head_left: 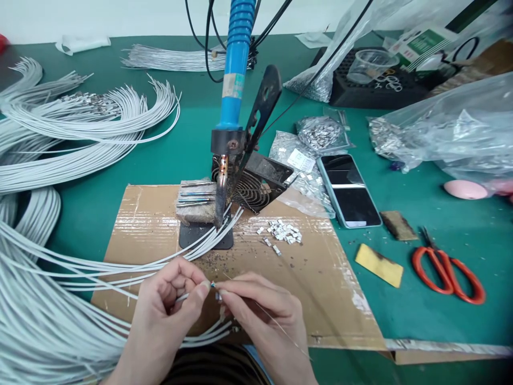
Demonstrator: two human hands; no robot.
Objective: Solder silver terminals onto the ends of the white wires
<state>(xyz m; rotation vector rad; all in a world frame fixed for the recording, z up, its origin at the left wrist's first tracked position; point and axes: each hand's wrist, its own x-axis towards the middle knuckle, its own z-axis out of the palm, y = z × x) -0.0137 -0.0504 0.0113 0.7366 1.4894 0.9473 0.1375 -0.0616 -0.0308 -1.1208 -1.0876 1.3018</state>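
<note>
My left hand (170, 305) pinches a white cable (182, 297) near its end, where small coloured strands show between thumb and forefinger. Close to that end, my right hand (266, 315) is closed on a thin solder wire (280, 327) that trails down across the hand. A small silver piece (218, 295) shows by the right fingertips; whether they grip it I cannot tell. Above both hands a blue-handled soldering iron (237, 64) is clamped with its tip pointing down. Several white cables (200, 247) end under the tip. Small metal connectors (284, 232) lie in a pile beyond my right hand.
Big cable bundles (80, 171) fill the left. A cardboard sheet (152, 214) covers the bench below the iron and a black fan (252, 187). To the right lie a phone (350, 190), a yellow sponge (379, 264), red-handled scissors (447, 270) and plastic bags of parts (449, 128).
</note>
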